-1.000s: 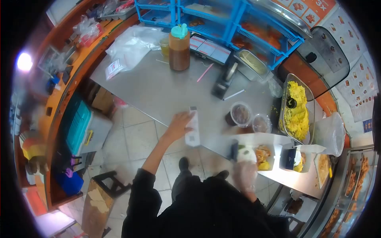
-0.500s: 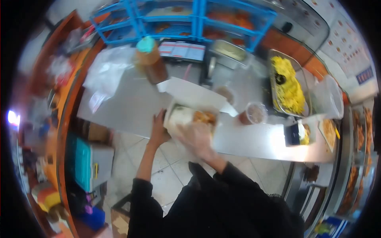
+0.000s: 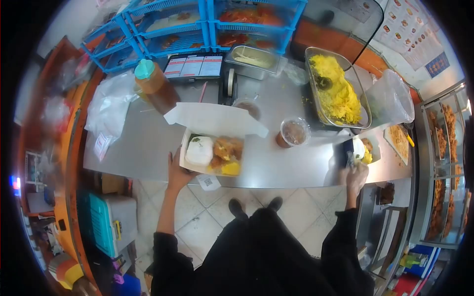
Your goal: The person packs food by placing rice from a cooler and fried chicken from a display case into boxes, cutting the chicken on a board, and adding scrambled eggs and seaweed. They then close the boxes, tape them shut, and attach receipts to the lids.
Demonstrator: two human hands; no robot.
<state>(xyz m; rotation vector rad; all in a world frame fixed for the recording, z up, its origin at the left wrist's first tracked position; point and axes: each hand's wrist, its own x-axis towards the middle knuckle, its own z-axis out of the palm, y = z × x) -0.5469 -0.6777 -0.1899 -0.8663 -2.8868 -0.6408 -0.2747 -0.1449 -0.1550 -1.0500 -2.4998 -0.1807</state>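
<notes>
A white takeaway box [image 3: 237,171] stands lid-up at the counter's front edge, with a white mound of rice [image 3: 200,150], browned pieces [image 3: 227,150] and yellow food in it. My left hand [image 3: 178,171] grips its left side, fingers partly hidden behind the wall. A small paper tag with a printed code [image 3: 208,182] hangs at its front. Far to the right, my right hand [image 3: 357,176], seemingly in a thin clear glove, has its fingers drawn together at the near edge of a second food box [image 3: 376,152]. What those fingers hold is hidden.
A clear-lidded cup [image 3: 293,133] stands between the boxes. Behind are a tray of yellow rice [image 3: 338,91], a steel pan [image 3: 252,60], a sauce bottle [image 3: 157,91] and blue racks [image 3: 210,27]. A plastic bag [image 3: 111,106] lies left; a glass display [image 3: 444,167] stands right.
My right hand has left the first box and moved far right to the second one. My left hand stays on the first box. The view has shifted, so the counter appears farther left and higher.
</notes>
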